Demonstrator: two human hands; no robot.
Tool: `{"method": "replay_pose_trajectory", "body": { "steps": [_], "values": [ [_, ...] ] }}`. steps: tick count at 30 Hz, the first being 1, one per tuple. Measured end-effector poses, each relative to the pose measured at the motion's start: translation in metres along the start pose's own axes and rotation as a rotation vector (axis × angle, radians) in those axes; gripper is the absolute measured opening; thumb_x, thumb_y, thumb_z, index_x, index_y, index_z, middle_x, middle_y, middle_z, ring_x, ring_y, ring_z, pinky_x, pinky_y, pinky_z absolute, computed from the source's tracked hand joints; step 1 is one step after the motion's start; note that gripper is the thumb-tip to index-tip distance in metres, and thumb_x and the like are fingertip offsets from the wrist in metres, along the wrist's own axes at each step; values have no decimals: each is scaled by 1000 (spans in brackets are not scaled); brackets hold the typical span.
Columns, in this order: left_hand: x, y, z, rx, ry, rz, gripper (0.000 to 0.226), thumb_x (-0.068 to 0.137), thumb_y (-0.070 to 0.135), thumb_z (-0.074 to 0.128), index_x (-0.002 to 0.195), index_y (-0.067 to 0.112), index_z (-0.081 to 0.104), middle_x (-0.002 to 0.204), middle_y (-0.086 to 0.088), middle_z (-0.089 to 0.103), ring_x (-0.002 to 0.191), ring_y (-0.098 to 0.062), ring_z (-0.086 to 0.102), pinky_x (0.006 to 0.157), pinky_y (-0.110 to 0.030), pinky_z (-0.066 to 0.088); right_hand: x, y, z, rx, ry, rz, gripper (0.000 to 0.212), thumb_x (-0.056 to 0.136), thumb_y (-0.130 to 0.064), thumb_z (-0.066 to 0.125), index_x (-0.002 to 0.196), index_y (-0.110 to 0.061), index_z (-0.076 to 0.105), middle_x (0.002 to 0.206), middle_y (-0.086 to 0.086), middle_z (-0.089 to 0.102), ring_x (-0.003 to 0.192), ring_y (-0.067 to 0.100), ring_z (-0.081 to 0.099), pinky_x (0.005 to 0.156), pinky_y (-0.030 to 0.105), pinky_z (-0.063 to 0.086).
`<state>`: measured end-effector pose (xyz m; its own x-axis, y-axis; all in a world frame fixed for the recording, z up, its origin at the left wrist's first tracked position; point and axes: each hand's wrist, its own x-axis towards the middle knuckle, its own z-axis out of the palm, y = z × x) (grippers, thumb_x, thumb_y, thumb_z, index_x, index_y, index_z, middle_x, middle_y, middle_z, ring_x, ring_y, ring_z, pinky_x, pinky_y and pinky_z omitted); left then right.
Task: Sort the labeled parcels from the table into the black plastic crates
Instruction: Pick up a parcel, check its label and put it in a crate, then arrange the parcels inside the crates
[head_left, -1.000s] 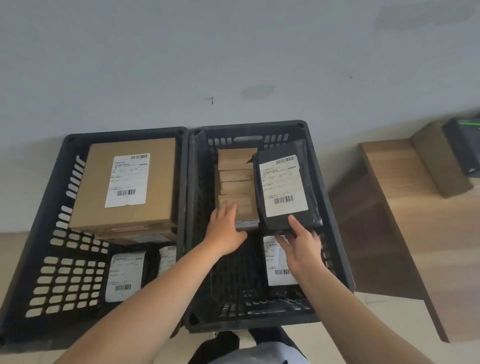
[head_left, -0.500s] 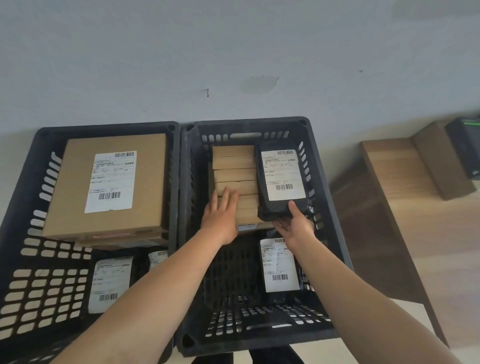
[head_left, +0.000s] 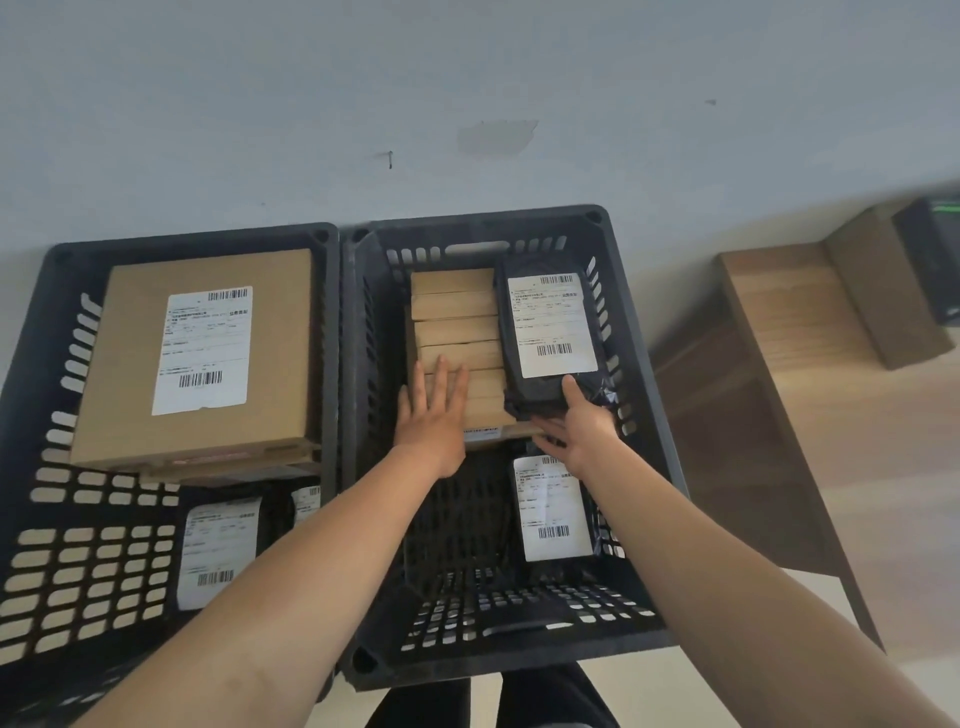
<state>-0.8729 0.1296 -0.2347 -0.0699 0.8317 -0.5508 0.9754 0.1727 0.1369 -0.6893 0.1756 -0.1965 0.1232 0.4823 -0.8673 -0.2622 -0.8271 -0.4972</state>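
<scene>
Landmark: the right crate (head_left: 644, 395), against the wall, is taken as reference for everything below.
Black parcel (head_left: 553, 338): it is seen in the far right corner of that crate, label up, its far end down and its near end propped in the hand.
Right hand (head_left: 576, 431): the near edge of the black parcel is pinched, thumb on top, fingers curled beneath.
Left hand (head_left: 434, 415): it is laid flat with straight fingers on the brown boxes (head_left: 457, 332); nothing is gripped.
Brown boxes: they are stacked on edge in the far left part of the crate, just beside the black parcel.
Handling: the black parcel is judged light and soft, a slippery plastic bag with crinkled loose film at its near end. It is best taken by a short edge, thumb above and fingers under, not by the loose film.
Count, crates: two are seen, the left crate (head_left: 47, 431) touching the right one.
Count, right crate: two black bags, the second bag (head_left: 553, 506) lying nearer the person; about six brown boxes, the exact number not clear.
Count, left crate: one large carton (head_left: 202, 358) on top of others, and two labelled bags (head_left: 221, 551) partly hidden.
Table (head_left: 810, 395): it stands to the right of the crate.
</scene>
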Motion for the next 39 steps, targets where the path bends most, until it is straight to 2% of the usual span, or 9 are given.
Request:
{"method": "replay_pose_trajectory", "body": {
  "steps": [2, 5, 9, 13, 17, 19, 22, 34, 39],
  "values": [
    [0, -2, -3, -16, 21, 0, 118, 91, 1, 61, 156, 30, -33, 162, -6, -42, 143, -32, -41, 118, -52, -19, -11, 1, -3, -8, -28, 7, 54, 98, -49, 66, 138, -15, 52, 127, 9, 68, 100, 26, 74, 79, 44, 63],
    [-8, -5, -11, -68, 28, -9, 123, 89, 28, 74, 157, 35, -29, 165, -4, -37, 151, -30, -34, 117, -50, -20, -35, 7, -18, 11, -98, 30, 61, 99, -50, 64, 148, -19, 47, 138, 12, 61, 109, 30, 71, 90, 48, 62],
    [-44, 0, -22, -382, 136, -96, 120, 88, 40, 77, 161, 38, -18, 171, 1, -26, 158, -26, -19, 124, -49, -8, -77, 26, -54, -35, -194, -5, 41, 107, -36, 55, 143, -17, 56, 134, 8, 67, 107, 27, 74, 90, 42, 63],
    [-117, 8, -21, -895, 160, -83, 92, 95, 32, 73, 162, 43, 11, 171, 13, 9, 154, -10, 14, 123, -41, 18, -119, 49, -82, -151, -170, -108, 25, 105, -29, 60, 126, -17, 67, 119, 5, 75, 102, 22, 76, 86, 35, 64],
    [-197, 11, -11, -1230, 62, -21, 40, 100, 27, 66, 133, 48, 59, 140, 27, 57, 125, 11, 55, 108, -26, 46, -162, 69, -94, -181, -173, -244, 19, 105, -13, 58, 109, -12, 76, 104, 9, 79, 92, 22, 79, 83, 36, 65],
    [-226, 14, -4, -1360, 50, 0, 32, 102, 16, 63, 121, 42, 69, 122, 18, 73, 111, 4, 67, 92, -22, 58, -181, 83, -98, -129, -173, -293, 20, 103, -6, 57, 105, -9, 77, 99, 12, 79, 89, 24, 79, 78, 34, 66],
    [-256, 22, 7, -1422, 30, 36, 30, 102, 9, 62, 118, 32, 73, 112, 14, 77, 104, -5, 73, 83, -19, 59, -205, 113, -107, -45, -141, -329, 20, 99, -1, 59, 106, -6, 77, 98, 15, 79, 87, 26, 78, 80, 36, 64],
    [-337, 85, 59, -1413, -273, 222, 28, 97, -3, 60, 109, 18, 75, 103, -2, 79, 97, -19, 73, 97, -43, 57, -304, 211, -203, 212, 97, -467, 24, 102, 0, 54, 93, -6, 76, 88, 11, 77, 77, 22, 74, 70, 33, 58],
    [-340, 135, 61, -1329, -342, 310, 28, 97, 0, 62, 108, 21, 77, 106, -4, 78, 95, -17, 73, 91, -37, 58, -316, 206, -264, 403, 133, -549, 22, 99, 0, 54, 96, -3, 76, 89, 13, 76, 76, 22, 74, 73, 35, 59]
  ]
}}
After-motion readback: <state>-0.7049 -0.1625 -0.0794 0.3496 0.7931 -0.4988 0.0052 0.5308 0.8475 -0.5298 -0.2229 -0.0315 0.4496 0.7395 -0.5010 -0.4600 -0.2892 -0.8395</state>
